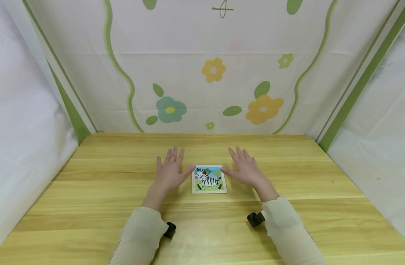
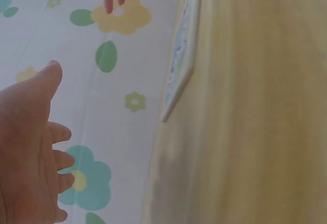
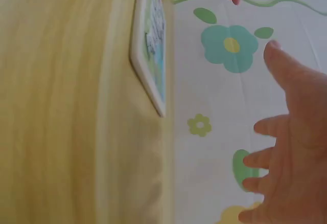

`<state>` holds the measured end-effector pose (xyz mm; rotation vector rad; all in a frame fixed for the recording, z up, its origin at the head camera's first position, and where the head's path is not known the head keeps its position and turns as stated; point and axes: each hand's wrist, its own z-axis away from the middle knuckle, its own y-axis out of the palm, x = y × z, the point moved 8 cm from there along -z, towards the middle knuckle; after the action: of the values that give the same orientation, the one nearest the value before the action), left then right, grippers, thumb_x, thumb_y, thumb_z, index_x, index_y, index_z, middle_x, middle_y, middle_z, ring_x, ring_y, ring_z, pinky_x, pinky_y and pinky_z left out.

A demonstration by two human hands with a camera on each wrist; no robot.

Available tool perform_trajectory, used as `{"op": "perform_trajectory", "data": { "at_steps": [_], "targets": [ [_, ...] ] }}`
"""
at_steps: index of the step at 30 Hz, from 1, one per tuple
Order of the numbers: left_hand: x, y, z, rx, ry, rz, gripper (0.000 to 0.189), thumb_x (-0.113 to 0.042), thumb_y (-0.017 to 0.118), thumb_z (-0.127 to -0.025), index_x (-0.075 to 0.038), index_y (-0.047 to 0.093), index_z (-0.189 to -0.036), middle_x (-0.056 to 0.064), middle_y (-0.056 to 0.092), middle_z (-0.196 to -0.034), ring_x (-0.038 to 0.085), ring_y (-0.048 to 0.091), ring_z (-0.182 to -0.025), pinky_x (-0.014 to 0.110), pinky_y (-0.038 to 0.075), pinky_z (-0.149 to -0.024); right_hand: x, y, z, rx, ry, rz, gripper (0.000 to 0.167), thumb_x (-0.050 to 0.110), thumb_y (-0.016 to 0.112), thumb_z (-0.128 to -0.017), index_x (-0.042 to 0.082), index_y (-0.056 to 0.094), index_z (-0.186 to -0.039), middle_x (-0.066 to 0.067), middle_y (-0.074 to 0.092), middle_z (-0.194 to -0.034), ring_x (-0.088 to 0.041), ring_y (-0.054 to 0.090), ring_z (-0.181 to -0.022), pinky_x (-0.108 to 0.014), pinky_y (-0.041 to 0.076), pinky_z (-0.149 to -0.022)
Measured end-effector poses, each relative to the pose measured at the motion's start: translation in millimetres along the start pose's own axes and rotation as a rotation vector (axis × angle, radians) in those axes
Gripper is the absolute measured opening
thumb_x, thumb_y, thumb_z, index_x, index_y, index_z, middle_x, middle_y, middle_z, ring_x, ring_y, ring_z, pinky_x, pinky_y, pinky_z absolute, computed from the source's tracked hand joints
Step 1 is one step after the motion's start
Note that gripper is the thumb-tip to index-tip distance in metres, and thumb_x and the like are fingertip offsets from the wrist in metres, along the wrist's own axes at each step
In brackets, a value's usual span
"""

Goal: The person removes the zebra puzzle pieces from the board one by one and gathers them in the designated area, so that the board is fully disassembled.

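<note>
A square zebra picture puzzle (image 1: pixel 209 179) with a pale frame lies flat on the wooden table, between the two hands. To its left, the left hand (image 1: pixel 170 171) is held with fingers spread and holds nothing; its thumb tip appears over the puzzle's upper left corner in the head view. On the other side, the right hand (image 1: pixel 244 169) is likewise spread and holds nothing, thumb toward the upper right corner. Both wrist views show the left hand (image 2: pixel 30 147) and the right hand (image 3: pixel 296 142) raised above the tabletop, apart from the puzzle (image 3: pixel 149 45).
The wooden table (image 1: pixel 89 206) reaches back to a white curtain (image 1: pixel 189 40) printed with flowers and leaves. White sheets (image 1: pixel 27 121) hang along both sides. Small black devices (image 1: pixel 255 219) are fixed at the cuffs of the light sleeves (image 1: pixel 139 232).
</note>
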<state>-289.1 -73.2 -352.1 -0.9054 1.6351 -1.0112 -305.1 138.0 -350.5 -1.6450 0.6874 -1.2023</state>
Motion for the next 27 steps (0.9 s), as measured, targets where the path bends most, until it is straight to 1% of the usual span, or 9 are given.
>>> {"op": "perform_trajectory", "data": {
  "at_steps": [4, 8, 12, 14, 17, 19, 21, 24, 27],
  "targets": [
    [2.6, 11.2, -0.4, -0.018, 0.005, 0.044, 0.077, -0.063, 0.027, -0.082, -0.012, 0.016, -0.139, 0.011, 0.002, -0.142, 0.026, -0.004, -0.128, 0.054, -0.007, -0.094, -1, 14, -4.7, 0.027, -0.042, -0.056, 0.083, 0.061, 0.042, -0.078, 0.015, 0.011, -0.14, -0.013, 0.005, -0.142, -0.032, -0.004, -0.127, -0.059, 0.002, -0.092],
    [4.4, 18.8, -1.2, -0.042, 0.018, 0.105, 0.074, -0.058, 0.033, -0.084, -0.011, 0.019, -0.138, 0.011, 0.007, -0.141, 0.027, 0.0, -0.128, 0.056, -0.001, -0.095, -4, 23, -9.3, 0.03, -0.063, -0.103, 0.08, 0.058, 0.043, -0.08, 0.012, 0.013, -0.139, -0.013, 0.01, -0.142, -0.034, 0.003, -0.127, -0.058, 0.006, -0.093],
    [4.0, 25.2, -2.3, -0.052, 0.039, 0.17, 0.071, -0.055, 0.036, -0.085, -0.009, 0.023, -0.137, 0.011, 0.01, -0.141, 0.028, 0.005, -0.128, 0.054, 0.004, -0.096, -5, 29, -13.3, 0.021, -0.082, -0.223, 0.076, 0.053, 0.045, -0.082, 0.01, 0.018, -0.138, -0.014, 0.015, -0.14, -0.033, 0.011, -0.126, -0.053, 0.01, -0.096],
    [3.0, 29.7, -2.3, -0.045, 0.052, 0.195, 0.07, -0.055, 0.036, -0.085, -0.008, 0.025, -0.137, 0.012, 0.012, -0.141, 0.028, 0.007, -0.128, 0.052, 0.005, -0.097, -7, 35, -14.7, 0.028, -0.069, -0.291, 0.074, 0.051, 0.047, -0.082, 0.01, 0.021, -0.138, -0.013, 0.017, -0.14, -0.031, 0.014, -0.126, -0.049, 0.012, -0.097],
    [-0.6, 37.5, -2.5, -0.022, 0.08, 0.22, 0.07, -0.055, 0.036, -0.085, -0.008, 0.027, -0.136, 0.014, 0.014, -0.14, 0.028, 0.008, -0.128, 0.051, 0.007, -0.097, -11, 44, -16.3, 0.029, -0.018, -0.378, 0.071, 0.048, 0.05, -0.081, 0.011, 0.027, -0.136, -0.012, 0.023, -0.139, -0.029, 0.018, -0.125, -0.046, 0.015, -0.097],
    [-3.5, 42.6, -2.7, -0.004, 0.096, 0.227, 0.07, -0.055, 0.036, -0.085, -0.008, 0.028, -0.135, 0.015, 0.015, -0.14, 0.029, 0.009, -0.127, 0.052, 0.008, -0.097, -15, 48, -17.3, 0.006, 0.013, -0.423, 0.067, 0.045, 0.053, -0.081, 0.011, 0.031, -0.135, -0.012, 0.027, -0.137, -0.029, 0.021, -0.124, -0.045, 0.017, -0.097],
    [-5.6, 47.4, -2.7, 0.019, 0.104, 0.232, 0.07, -0.055, 0.037, -0.085, -0.008, 0.028, -0.136, 0.015, 0.014, -0.14, 0.029, 0.009, -0.127, 0.052, 0.007, -0.097, -16, 49, -18.0, -0.026, 0.026, -0.457, 0.063, 0.04, 0.056, -0.082, 0.01, 0.035, -0.132, -0.013, 0.031, -0.135, -0.03, 0.024, -0.123, -0.045, 0.018, -0.097],
    [-7.4, 52.5, -2.0, 0.036, 0.121, 0.231, 0.07, -0.056, 0.036, -0.084, -0.009, 0.029, -0.136, 0.015, 0.015, -0.14, 0.029, 0.01, -0.127, 0.051, 0.008, -0.097, -18, 50, -18.5, -0.065, 0.014, -0.463, 0.059, 0.034, 0.059, -0.081, 0.006, 0.039, -0.129, -0.014, 0.036, -0.131, -0.03, 0.027, -0.122, -0.043, 0.019, -0.097],
    [-8.7, 56.2, -0.2, 0.05, 0.139, 0.234, 0.07, -0.057, 0.037, -0.083, -0.01, 0.029, -0.135, 0.016, 0.016, -0.14, 0.029, 0.01, -0.127, 0.05, 0.008, -0.098, -21, 52, -18.0, -0.084, -0.005, -0.451, 0.056, 0.029, 0.061, -0.081, 0.002, 0.042, -0.126, -0.015, 0.039, -0.129, -0.031, 0.029, -0.12, -0.044, 0.019, -0.097]
  ]
}}
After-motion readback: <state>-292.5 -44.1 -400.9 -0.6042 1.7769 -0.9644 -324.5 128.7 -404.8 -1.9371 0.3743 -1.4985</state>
